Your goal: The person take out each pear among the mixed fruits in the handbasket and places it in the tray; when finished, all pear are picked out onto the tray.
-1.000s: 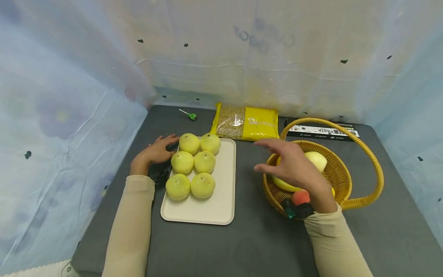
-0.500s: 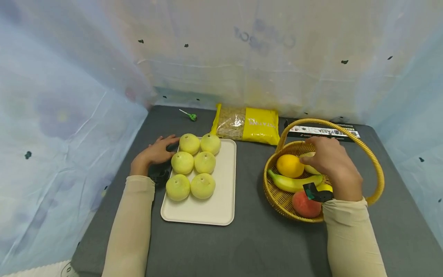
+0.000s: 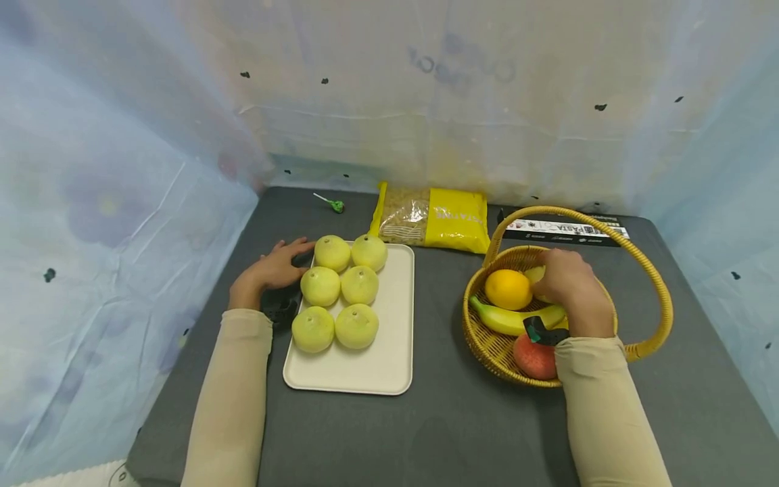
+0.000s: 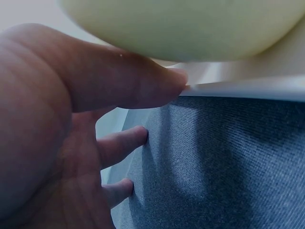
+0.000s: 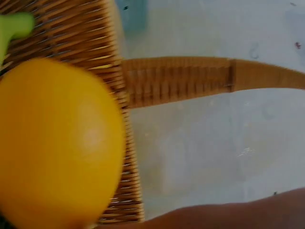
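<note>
My left hand (image 3: 276, 266) rests at the left edge of a cream tray (image 3: 392, 352) bearing several pale green round fruits (image 3: 356, 326). In the left wrist view its thumb touches the tray's rim under one fruit, and relaxed fingers (image 4: 123, 143) meet the dark cloth. My right hand (image 3: 575, 287) reaches down into a wicker basket (image 3: 487, 352), over a pale yellow-green fruit (image 3: 535, 274) mostly hidden by the hand. Its fingertips are out of sight, so any grip cannot be seen. Beside it lie a yellow-orange fruit (image 3: 508, 289), a banana (image 3: 508, 321) and a peach (image 3: 534, 358).
The basket's tall handle (image 3: 648, 270) arches up on the right. Behind stand a yellow pasta bag (image 3: 456, 220) and a black-and-white pasta box (image 3: 566, 230). A green lollipop (image 3: 336, 205) lies at the back left. Sheeting (image 3: 426, 122) surrounds the grey table (image 3: 450, 419).
The right hand has moved right from above the basket's left side, then down into it; the yellow-orange fruit, banana and peach now show. The left hand has stayed still.
</note>
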`<state>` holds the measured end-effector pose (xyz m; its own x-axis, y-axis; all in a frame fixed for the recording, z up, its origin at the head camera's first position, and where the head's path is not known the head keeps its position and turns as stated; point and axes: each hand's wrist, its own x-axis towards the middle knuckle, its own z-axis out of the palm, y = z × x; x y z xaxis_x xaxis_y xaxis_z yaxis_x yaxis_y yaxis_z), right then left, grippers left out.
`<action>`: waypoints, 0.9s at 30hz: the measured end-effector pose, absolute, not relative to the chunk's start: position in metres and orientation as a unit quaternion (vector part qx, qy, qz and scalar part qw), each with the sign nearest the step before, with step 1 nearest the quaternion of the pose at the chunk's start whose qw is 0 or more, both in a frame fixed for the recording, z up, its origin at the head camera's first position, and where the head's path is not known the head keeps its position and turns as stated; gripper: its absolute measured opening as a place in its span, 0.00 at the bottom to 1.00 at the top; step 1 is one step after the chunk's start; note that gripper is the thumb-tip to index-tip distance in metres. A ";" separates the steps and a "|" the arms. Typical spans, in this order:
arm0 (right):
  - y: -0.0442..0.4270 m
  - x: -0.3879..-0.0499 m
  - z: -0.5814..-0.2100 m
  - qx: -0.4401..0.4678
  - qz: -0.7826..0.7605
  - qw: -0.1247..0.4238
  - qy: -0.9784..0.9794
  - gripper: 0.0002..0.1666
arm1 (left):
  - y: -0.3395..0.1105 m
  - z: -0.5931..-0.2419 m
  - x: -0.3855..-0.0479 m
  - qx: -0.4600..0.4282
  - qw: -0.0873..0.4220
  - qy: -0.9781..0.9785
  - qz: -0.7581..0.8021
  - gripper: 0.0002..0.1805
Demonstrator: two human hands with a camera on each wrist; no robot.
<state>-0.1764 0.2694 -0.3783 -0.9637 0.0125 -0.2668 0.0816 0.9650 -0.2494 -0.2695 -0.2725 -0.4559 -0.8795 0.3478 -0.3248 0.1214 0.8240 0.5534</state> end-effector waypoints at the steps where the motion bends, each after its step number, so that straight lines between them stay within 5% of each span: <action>1: 0.270 -0.179 -0.381 0.020 -0.127 0.128 0.983 0.32 | -0.273 -0.456 -0.269 0.126 0.211 0.931 0.268 0.38; 27: 0.274 -0.168 -0.381 0.054 -0.158 0.108 0.980 0.39 | -0.273 -0.455 -0.269 0.127 0.211 0.930 0.273 0.38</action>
<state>-0.1683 0.2737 -0.3811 -0.9710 0.0714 -0.2282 0.1396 0.9440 -0.2988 -0.2688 -0.2726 -0.4555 -0.8790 0.3508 -0.3230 0.1203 0.8185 0.5618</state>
